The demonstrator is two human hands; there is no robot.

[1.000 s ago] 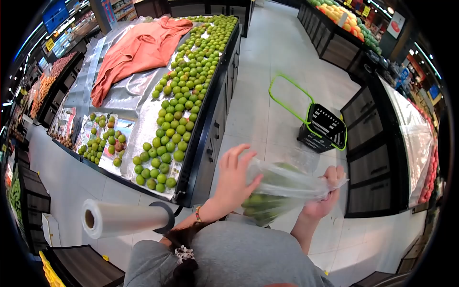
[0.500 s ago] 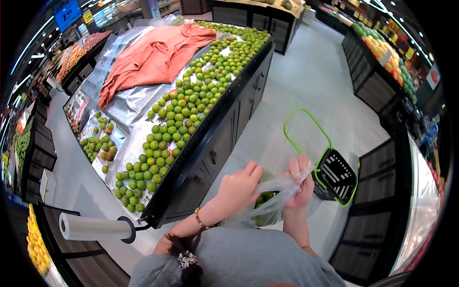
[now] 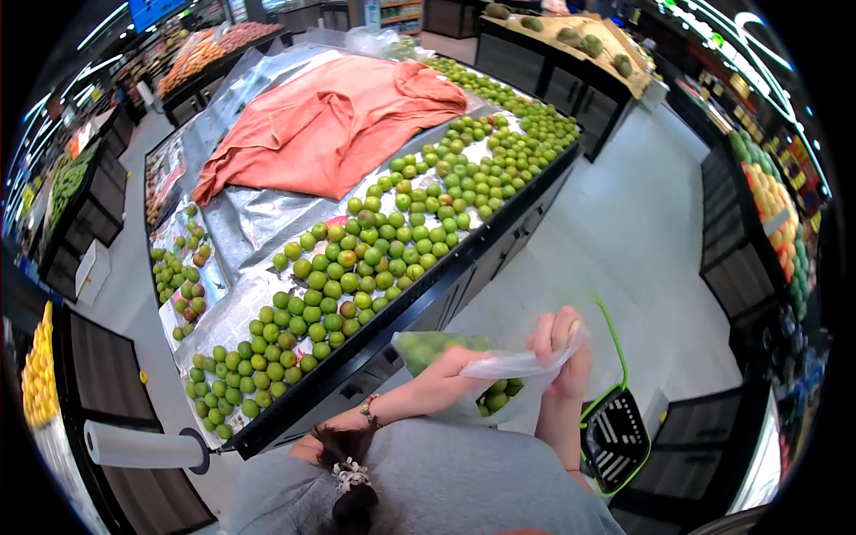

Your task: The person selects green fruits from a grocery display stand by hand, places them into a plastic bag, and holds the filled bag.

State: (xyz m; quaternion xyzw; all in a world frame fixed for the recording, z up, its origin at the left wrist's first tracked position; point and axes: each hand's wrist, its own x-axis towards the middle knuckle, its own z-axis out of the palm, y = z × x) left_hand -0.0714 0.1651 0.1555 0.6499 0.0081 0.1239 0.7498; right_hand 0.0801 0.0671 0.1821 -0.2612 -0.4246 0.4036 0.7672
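A clear plastic bag point(image 3: 513, 364) with green fruit inside is held low in front of my body, beside the fruit stand. My left hand point(image 3: 453, 367) closes on the bag's near side, fingers partly hidden by the plastic. Raised at the bag's right end, my right hand point(image 3: 562, 349) pinches its gathered edge. Green fruit point(image 3: 352, 267) lies loose over the stand in front of me, next to a crumpled orange cloth point(image 3: 334, 125).
A roll of plastic bags point(image 3: 143, 446) sticks out at the stand's near left corner. On the floor at right is a black basket point(image 3: 615, 441) with a green handle. Dark cabinets point(image 3: 731, 241) line the right side; yellow fruit point(image 3: 40, 370) is at far left.
The view has swung right-to-left toward the stand, which now fills more of the middle. The bag has been opened wider, and my left hand has gone from spread fingers to gripping it.
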